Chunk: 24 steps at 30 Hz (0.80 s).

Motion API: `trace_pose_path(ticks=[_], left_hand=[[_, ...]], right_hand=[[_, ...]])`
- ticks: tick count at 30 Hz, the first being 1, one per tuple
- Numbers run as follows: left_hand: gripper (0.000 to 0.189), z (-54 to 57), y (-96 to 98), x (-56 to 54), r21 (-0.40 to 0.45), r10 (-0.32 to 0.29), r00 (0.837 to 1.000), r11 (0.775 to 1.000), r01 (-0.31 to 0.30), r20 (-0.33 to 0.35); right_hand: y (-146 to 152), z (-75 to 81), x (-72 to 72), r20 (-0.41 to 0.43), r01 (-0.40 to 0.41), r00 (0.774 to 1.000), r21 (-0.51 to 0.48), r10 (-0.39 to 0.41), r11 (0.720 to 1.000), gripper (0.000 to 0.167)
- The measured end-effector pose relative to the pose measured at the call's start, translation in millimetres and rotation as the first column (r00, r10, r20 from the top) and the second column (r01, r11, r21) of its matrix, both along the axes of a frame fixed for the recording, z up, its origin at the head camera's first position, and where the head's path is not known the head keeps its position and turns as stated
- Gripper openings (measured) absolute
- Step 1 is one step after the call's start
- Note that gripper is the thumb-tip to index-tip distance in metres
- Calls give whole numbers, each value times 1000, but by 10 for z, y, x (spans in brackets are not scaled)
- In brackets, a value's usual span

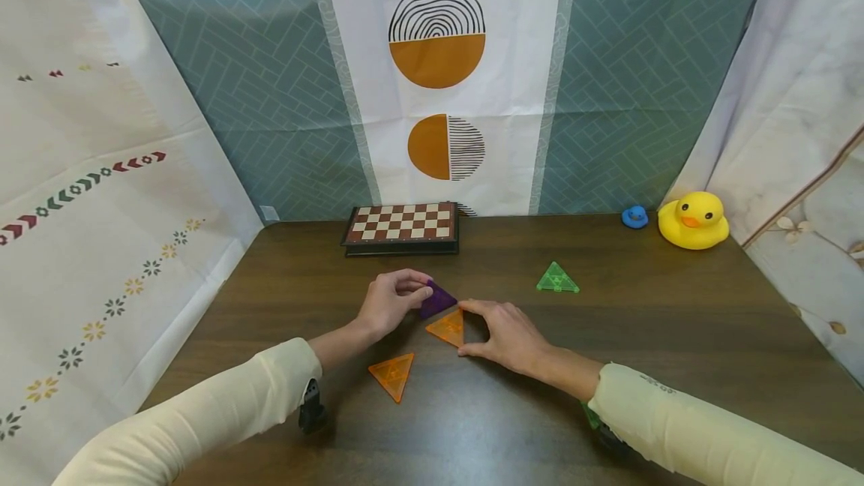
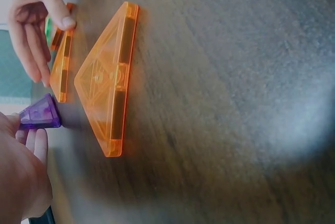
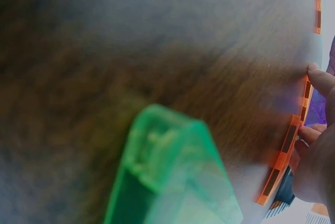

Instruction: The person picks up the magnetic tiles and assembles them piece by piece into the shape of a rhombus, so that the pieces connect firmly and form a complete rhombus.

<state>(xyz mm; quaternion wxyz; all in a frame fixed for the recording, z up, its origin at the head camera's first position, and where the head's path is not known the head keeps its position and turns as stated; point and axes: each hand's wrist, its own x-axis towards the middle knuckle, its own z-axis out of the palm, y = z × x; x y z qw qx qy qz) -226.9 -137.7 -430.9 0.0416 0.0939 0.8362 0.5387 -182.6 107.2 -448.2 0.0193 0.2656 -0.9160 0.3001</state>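
Note:
My left hand point(image 1: 398, 302) pinches a purple translucent triangular tile point(image 1: 437, 298) between thumb and fingers; in the left wrist view the purple tile point(image 2: 41, 114) appears tilted. Just below it, an orange triangular tile point(image 1: 448, 327) sits between the thumb and index finger of my right hand point(image 1: 506, 334), which grips it at two corners. The two tiles are very close; whether they touch I cannot tell. A second orange strip point(image 3: 280, 161) shows beside the right fingers in the right wrist view, partly hidden from the head by that hand. Another orange triangle point(image 1: 394, 376) lies nearer me.
One green triangle point(image 1: 557, 278) lies at the right back, and a green tile point(image 3: 172, 182) is partly under my right forearm. A chessboard case point(image 1: 401, 231) stands at the back, with a small blue duck point(image 1: 634, 217) and a large yellow duck point(image 1: 694, 221) at back right.

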Motion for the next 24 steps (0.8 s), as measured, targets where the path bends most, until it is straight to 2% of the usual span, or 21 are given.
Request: trace_pose_path(ticks=[7, 15, 24], left_hand=[[18, -4, 5, 57, 11, -7, 1000, 1000, 7, 8], [18, -11, 16, 99, 13, -36, 999, 999, 36, -15], [16, -18, 7, 134, -71, -65, 996, 996, 61, -67]], right_hand=[[-6, -1, 0, 1, 12, 1000, 11, -12, 1000, 72], [-9, -14, 1, 0, 15, 1000, 5, -15, 1000, 70], [-11, -8, 1, -3, 15, 1000, 8, -15, 1000, 73]])
